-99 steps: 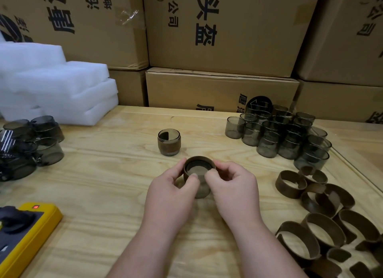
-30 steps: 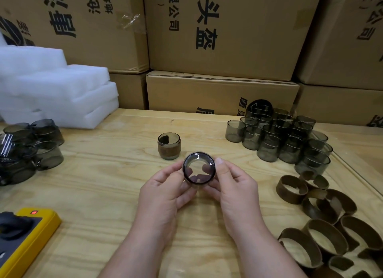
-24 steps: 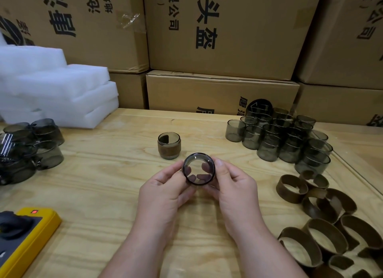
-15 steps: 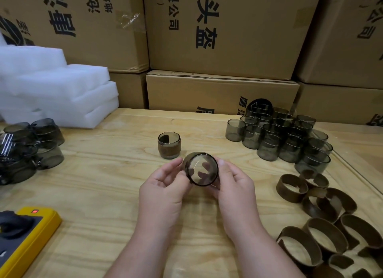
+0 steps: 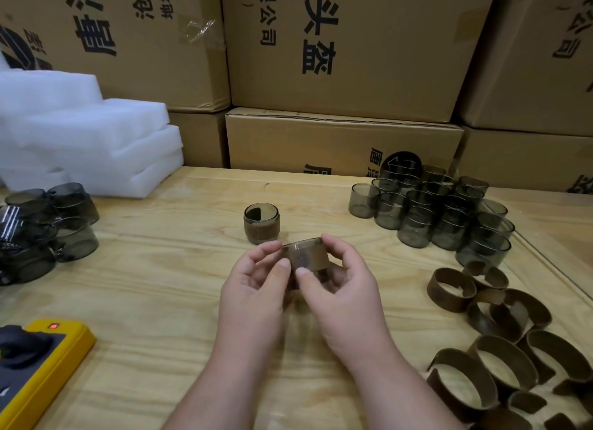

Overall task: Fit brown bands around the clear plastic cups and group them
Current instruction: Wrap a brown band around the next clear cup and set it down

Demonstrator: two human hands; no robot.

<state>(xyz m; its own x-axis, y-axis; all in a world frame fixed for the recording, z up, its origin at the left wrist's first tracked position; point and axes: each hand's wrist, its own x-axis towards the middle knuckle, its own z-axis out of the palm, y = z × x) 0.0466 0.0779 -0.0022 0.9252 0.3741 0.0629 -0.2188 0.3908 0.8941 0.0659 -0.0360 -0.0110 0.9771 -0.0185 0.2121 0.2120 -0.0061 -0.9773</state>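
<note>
Stacked brown cardboard boxes (image 5: 346,44) printed with black characters stand as a wall behind a pale plywood bench (image 5: 160,285). Near the middle of the bench, the left hand (image 5: 256,288) and the right hand (image 5: 340,285) together hold a smoky clear plastic cup wrapped in a brown band (image 5: 305,256), lifted just above the wood and tipped on its side. Both thumbs press on the near face of the band, while the curled fingers of each hand wrap the far side. Just beyond the hands, an already banded clear cup (image 5: 261,222) stands upright by itself. At the right rear, a cluster of bare smoky clear cups (image 5: 433,211) stands close together, some stacked. Nearer on the right lies a loose heap of open brown bands (image 5: 500,349), curled and overlapping. At the left edge, more dark translucent cups (image 5: 57,224) lie jumbled beside a pile of white foam sheets (image 5: 83,140). A yellow-cased device with a small red light (image 5: 48,365) rests at the near left corner.
</note>
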